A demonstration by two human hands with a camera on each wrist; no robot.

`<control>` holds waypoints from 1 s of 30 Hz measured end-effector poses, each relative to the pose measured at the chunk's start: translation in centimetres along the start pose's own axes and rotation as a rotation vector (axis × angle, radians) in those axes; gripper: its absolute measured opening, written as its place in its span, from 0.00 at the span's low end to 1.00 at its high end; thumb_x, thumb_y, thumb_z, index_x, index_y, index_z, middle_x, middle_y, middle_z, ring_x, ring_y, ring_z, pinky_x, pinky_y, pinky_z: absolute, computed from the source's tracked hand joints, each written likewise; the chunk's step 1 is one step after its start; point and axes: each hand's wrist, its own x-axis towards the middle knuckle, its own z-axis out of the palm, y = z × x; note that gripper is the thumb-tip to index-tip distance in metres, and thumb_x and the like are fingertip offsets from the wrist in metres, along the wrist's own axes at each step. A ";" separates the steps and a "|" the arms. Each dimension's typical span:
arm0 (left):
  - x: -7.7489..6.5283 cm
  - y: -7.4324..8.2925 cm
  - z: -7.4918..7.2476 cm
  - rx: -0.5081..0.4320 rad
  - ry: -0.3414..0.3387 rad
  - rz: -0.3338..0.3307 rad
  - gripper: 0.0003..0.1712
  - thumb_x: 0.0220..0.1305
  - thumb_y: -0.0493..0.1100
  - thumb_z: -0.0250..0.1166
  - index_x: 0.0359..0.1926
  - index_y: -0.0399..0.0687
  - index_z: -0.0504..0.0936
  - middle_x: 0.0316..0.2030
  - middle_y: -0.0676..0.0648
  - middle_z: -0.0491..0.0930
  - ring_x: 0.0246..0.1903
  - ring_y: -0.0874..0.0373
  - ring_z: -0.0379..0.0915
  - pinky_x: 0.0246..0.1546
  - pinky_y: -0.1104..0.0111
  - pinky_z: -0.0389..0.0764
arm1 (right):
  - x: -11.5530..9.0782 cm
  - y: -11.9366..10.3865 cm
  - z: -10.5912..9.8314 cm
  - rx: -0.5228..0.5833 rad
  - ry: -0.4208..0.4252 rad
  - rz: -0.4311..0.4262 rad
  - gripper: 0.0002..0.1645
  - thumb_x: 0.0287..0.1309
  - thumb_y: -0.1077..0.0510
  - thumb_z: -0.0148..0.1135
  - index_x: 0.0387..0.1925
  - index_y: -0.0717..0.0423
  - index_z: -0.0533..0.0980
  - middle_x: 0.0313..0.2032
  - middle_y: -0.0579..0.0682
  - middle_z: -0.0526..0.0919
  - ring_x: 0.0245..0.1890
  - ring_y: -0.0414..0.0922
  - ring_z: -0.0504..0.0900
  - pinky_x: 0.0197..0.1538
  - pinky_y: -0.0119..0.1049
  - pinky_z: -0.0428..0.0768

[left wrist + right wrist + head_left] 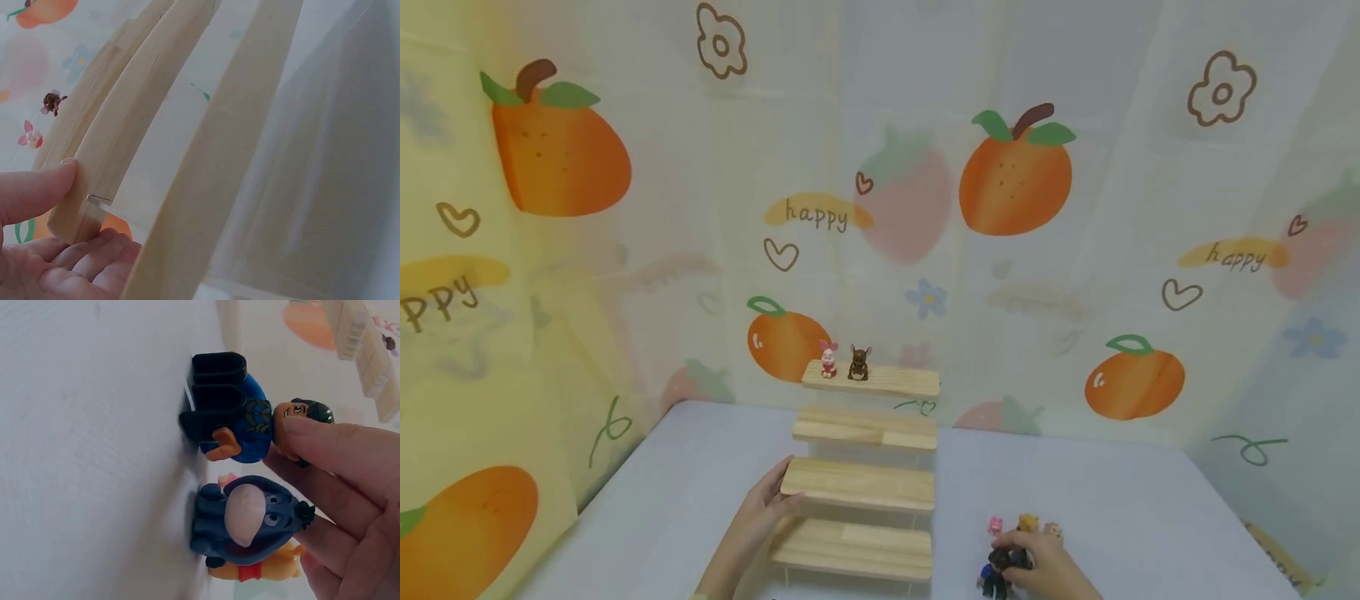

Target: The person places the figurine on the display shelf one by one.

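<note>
My left hand grips the left end of a pale wooden tiered shelf at its third board from the top. In the left wrist view the thumb lies on the board, with fingers curled beneath its end. On the right, my right hand pinches a toy figure by its black-haired head; it wears blue and stands upright, its feet close to the white surface. Right beside it is a dark blue donkey figure. A yellow bear figure in red shows partly behind the donkey.
On the top board stand a pink piglet figure and a brown kangaroo-like figure. Beyond my right hand are a small pink figure and a pale-headed figure. A fruit-printed cloth hangs behind the white table.
</note>
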 end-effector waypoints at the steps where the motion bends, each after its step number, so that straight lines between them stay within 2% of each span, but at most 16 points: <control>1: 0.0 0.0 0.0 0.007 0.000 -0.001 0.41 0.58 0.41 0.60 0.65 0.31 0.48 0.65 0.32 0.43 0.63 0.39 0.38 0.58 0.51 0.48 | 0.0 0.0 0.0 0.008 -0.001 0.025 0.13 0.46 0.63 0.64 0.37 0.64 0.77 0.34 0.52 0.81 0.35 0.41 0.77 0.36 0.35 0.76; 3: 0.1 -0.1 0.1 0.010 -0.004 0.014 0.41 0.58 0.42 0.60 0.65 0.30 0.48 0.64 0.31 0.43 0.63 0.39 0.39 0.58 0.51 0.48 | -0.2 0.1 0.0 0.016 0.005 0.047 0.13 0.46 0.63 0.64 0.37 0.63 0.77 0.34 0.52 0.81 0.35 0.41 0.77 0.37 0.39 0.76; 5: 0.2 -0.2 0.1 0.014 -0.006 0.022 0.41 0.58 0.41 0.60 0.65 0.29 0.48 0.64 0.31 0.43 0.63 0.39 0.37 0.59 0.52 0.46 | -0.4 0.1 0.1 0.020 0.022 0.043 0.13 0.46 0.62 0.65 0.37 0.62 0.77 0.35 0.52 0.81 0.36 0.42 0.77 0.42 0.51 0.73; 8: 0.1 -0.4 0.1 0.017 -0.014 0.012 0.41 0.59 0.41 0.60 0.64 0.28 0.48 0.64 0.30 0.42 0.63 0.38 0.35 0.59 0.51 0.45 | -0.8 0.0 0.2 0.033 0.034 0.036 0.14 0.47 0.61 0.65 0.38 0.63 0.77 0.35 0.52 0.81 0.37 0.41 0.77 0.44 0.67 0.59; 10: 0.0 -0.4 0.0 0.017 -0.014 0.004 0.41 0.59 0.41 0.60 0.64 0.29 0.47 0.64 0.30 0.42 0.63 0.37 0.34 0.59 0.51 0.44 | -0.8 -0.1 0.3 0.033 0.047 0.037 0.16 0.47 0.59 0.65 0.39 0.63 0.77 0.35 0.52 0.81 0.38 0.41 0.77 0.43 0.72 0.51; 13: -0.1 -0.3 -0.1 0.019 -0.005 0.001 0.42 0.59 0.42 0.60 0.65 0.30 0.47 0.65 0.31 0.41 0.63 0.38 0.34 0.59 0.51 0.45 | -0.6 -0.3 0.1 0.034 0.073 0.065 0.18 0.49 0.56 0.64 0.41 0.62 0.76 0.37 0.52 0.82 0.39 0.42 0.77 0.44 0.71 0.49; 16: -0.2 -0.2 -0.1 0.015 -0.001 -0.006 0.42 0.59 0.43 0.60 0.65 0.30 0.47 0.65 0.31 0.41 0.63 0.38 0.34 0.59 0.51 0.44 | -0.4 -0.3 0.0 0.054 0.117 0.032 0.20 0.50 0.55 0.64 0.43 0.63 0.76 0.38 0.53 0.81 0.40 0.43 0.78 0.47 0.65 0.56; 18: -0.2 -0.3 -0.1 0.013 -0.003 -0.023 0.42 0.59 0.43 0.60 0.65 0.31 0.47 0.65 0.31 0.41 0.63 0.37 0.33 0.58 0.50 0.44 | -0.4 -0.2 0.0 0.089 0.156 -0.014 0.20 0.51 0.56 0.63 0.43 0.66 0.75 0.39 0.54 0.81 0.38 0.42 0.79 0.46 0.55 0.67; 20: -0.2 -0.2 -0.1 0.014 -0.010 -0.025 0.42 0.59 0.43 0.60 0.65 0.31 0.47 0.65 0.31 0.40 0.63 0.36 0.32 0.58 0.49 0.43 | -0.4 -0.1 0.0 0.164 0.195 -0.011 0.21 0.53 0.57 0.62 0.45 0.68 0.74 0.38 0.54 0.81 0.36 0.41 0.79 0.41 0.42 0.74; 22: 0.0 -0.1 -0.1 0.012 -0.013 -0.021 0.42 0.59 0.44 0.59 0.65 0.32 0.46 0.65 0.32 0.40 0.63 0.36 0.31 0.58 0.49 0.43 | -0.4 0.0 0.0 0.258 0.248 0.026 0.22 0.54 0.59 0.61 0.46 0.71 0.72 0.38 0.55 0.80 0.35 0.41 0.78 0.37 0.36 0.77; 24: 0.1 -0.1 -0.1 0.010 -0.010 -0.015 0.43 0.59 0.44 0.60 0.65 0.31 0.47 0.65 0.32 0.40 0.63 0.37 0.32 0.59 0.51 0.42 | -0.4 -0.1 -0.1 0.338 0.310 0.112 0.23 0.55 0.60 0.60 0.49 0.71 0.71 0.39 0.55 0.79 0.34 0.39 0.77 0.36 0.32 0.76; 28: 0.2 0.0 -0.1 -0.007 0.000 -0.027 0.42 0.58 0.43 0.61 0.65 0.31 0.47 0.65 0.32 0.41 0.63 0.37 0.32 0.59 0.53 0.42 | -0.2 -0.4 -0.2 0.441 0.424 0.178 0.26 0.53 0.65 0.60 0.53 0.72 0.66 0.42 0.61 0.77 0.36 0.42 0.78 0.38 0.32 0.77; 30: 0.2 -0.1 -0.1 -0.015 -0.004 -0.028 0.42 0.58 0.42 0.60 0.65 0.31 0.47 0.65 0.32 0.41 0.63 0.37 0.32 0.59 0.52 0.42 | -0.1 -0.6 -0.2 0.465 0.484 0.202 0.26 0.52 0.67 0.60 0.52 0.70 0.65 0.41 0.61 0.77 0.36 0.42 0.78 0.37 0.33 0.78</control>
